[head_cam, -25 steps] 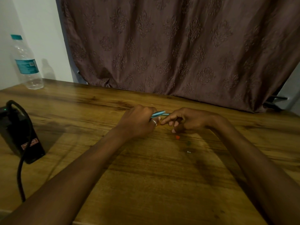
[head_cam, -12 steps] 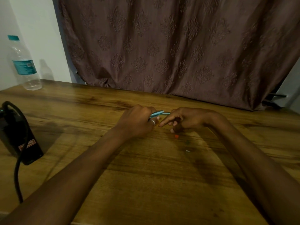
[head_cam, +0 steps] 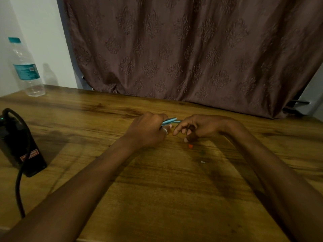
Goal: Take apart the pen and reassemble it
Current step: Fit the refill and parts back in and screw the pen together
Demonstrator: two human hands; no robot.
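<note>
Most of the teal pen barrel [head_cam: 169, 121] was hidden inside the left hand [head_cam: 148, 130], which was curled around it; only its right end protruded. A thinner teal tip ran from that end into the fingers of the right hand [head_cam: 197, 127], where the contact was too small and dim to confirm. Right hand fingers were bunched; whether they pinched the tip could not be told. A small orange piece [head_cam: 190, 146] and a tiny pale piece [head_cam: 202, 161] lay on the desk [head_cam: 157, 198], toward its near edge from the right hand

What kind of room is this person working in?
Probably a room in a home: a wooden table against a patterned brown curtain, with a plastic water bottle by a plain white wall.
</note>
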